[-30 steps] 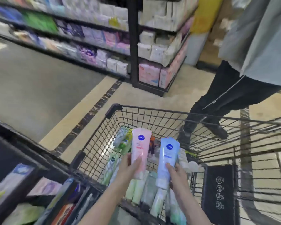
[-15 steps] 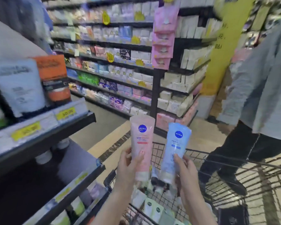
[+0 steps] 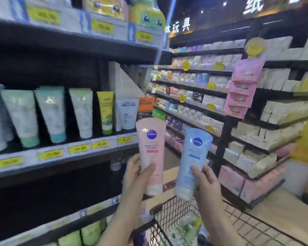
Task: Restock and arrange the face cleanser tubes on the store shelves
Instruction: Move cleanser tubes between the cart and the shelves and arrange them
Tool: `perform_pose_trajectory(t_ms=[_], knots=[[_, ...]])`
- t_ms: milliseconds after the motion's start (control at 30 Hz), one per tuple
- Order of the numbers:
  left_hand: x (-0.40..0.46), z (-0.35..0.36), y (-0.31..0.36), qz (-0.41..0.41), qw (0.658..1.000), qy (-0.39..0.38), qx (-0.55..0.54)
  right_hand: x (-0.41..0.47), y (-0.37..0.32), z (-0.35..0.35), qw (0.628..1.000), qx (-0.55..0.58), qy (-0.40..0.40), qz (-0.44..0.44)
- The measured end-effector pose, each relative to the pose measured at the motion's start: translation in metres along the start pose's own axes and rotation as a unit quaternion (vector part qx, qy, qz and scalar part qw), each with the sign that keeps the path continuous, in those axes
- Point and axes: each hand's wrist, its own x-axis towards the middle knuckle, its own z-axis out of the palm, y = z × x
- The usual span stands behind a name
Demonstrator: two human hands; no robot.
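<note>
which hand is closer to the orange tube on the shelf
Left. The left hand, holding the pink tube, is just below the orange tube; the right hand is farther right and lower.

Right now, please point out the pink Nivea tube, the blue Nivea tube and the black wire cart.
pink Nivea tube (image 3: 152, 148): head view, printed front.
blue Nivea tube (image 3: 194, 157): head view, printed front.
black wire cart (image 3: 169, 213): head view, front mesh wall.

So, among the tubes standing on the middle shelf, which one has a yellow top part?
The narrow yellow tube, just left of the white L'Oreal Men Expert tube. It is yellow above and green toward its cap; the tubes further left are pale white or mint green.
</note>
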Motion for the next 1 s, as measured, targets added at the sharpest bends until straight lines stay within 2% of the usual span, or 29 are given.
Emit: perform_pose_trajectory(t_ms=[233, 533, 767, 1000], knots=[[-0.047, -0.037, 0.053, 0.066, 0.991, 0.106, 0.055, -0.027, -0.006, 0.044, 0.993, -0.028, -0.11, 0.014], [-0.1, -0.094, 0.115, 0.135, 0.96, 0.22, 0.111, -0.069, -0.005, 0.112, 0.969, -0.006, -0.239, 0.062], [-0.11, -0.141, 0.158, 0.172, 0.941, 0.261, 0.13, -0.089, -0.001, 0.164, 0.95, 0.021, -0.305, 0.065], [-0.094, -0.192, 0.19, 0.172, 0.932, 0.269, 0.171, -0.094, 0.015, 0.221, 0.949, 0.029, -0.307, 0.065]])
